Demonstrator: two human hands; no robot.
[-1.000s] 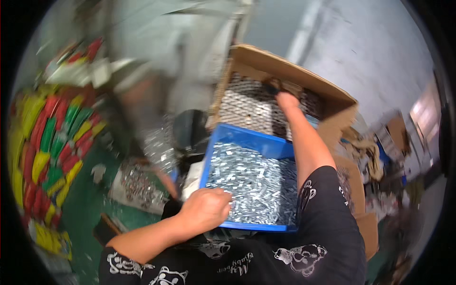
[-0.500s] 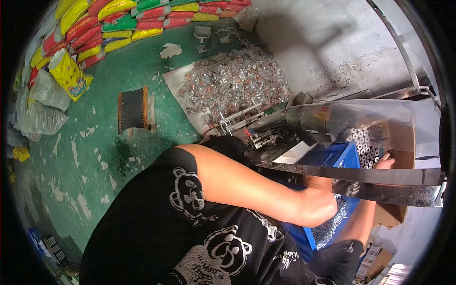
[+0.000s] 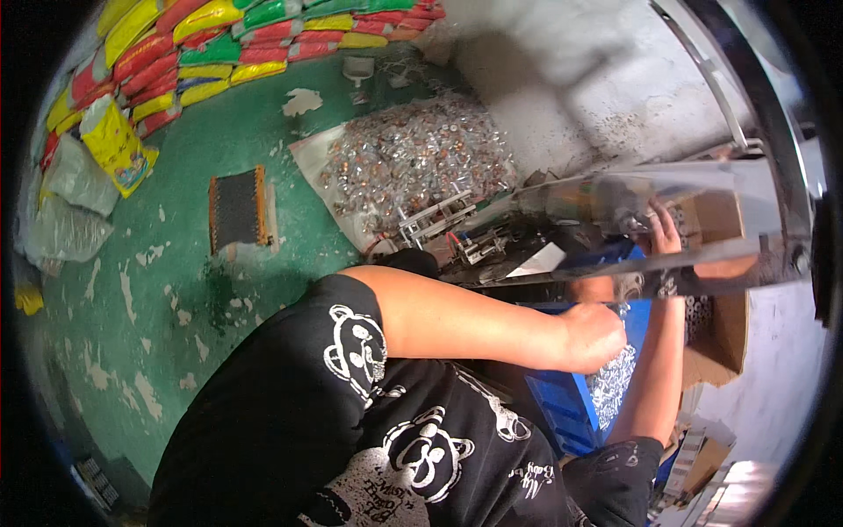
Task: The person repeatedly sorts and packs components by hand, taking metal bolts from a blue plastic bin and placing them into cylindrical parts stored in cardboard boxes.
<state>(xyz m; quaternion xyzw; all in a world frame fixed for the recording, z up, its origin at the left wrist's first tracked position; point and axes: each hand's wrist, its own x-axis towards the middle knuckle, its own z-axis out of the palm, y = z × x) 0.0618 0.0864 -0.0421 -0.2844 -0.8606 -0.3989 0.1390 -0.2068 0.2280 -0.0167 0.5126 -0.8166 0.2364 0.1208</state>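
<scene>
Far to the left of the blue crate (image 3: 562, 413), stacked sacks (image 3: 158, 53) in yellow, red and green line the edge of the green floor (image 3: 158, 290), and a small dark brush-like mat (image 3: 235, 208) lies on the paint, well apart from the crate. Closer in, up and left of the crate, a big heap of shiny metal parts (image 3: 413, 162) sits on a pale sheet. Now the person in the black printed shirt (image 3: 290, 422) leans across: the left hand (image 3: 595, 336) is right at the crate's upper edge, curled into a loose fist over the small silvery parts (image 3: 615, 386) inside it; whether it actually pinches any, I cannot tell. A long shiny metal strip (image 3: 632, 198) crosses just above the crate. Past it, the right hand (image 3: 663, 230) reaches up beyond the crate toward the cardboard box (image 3: 716, 325), fingers half bent, partly hidden behind the strip, so its hold is unclear. The box stands just right of the crate, touching it.
</scene>
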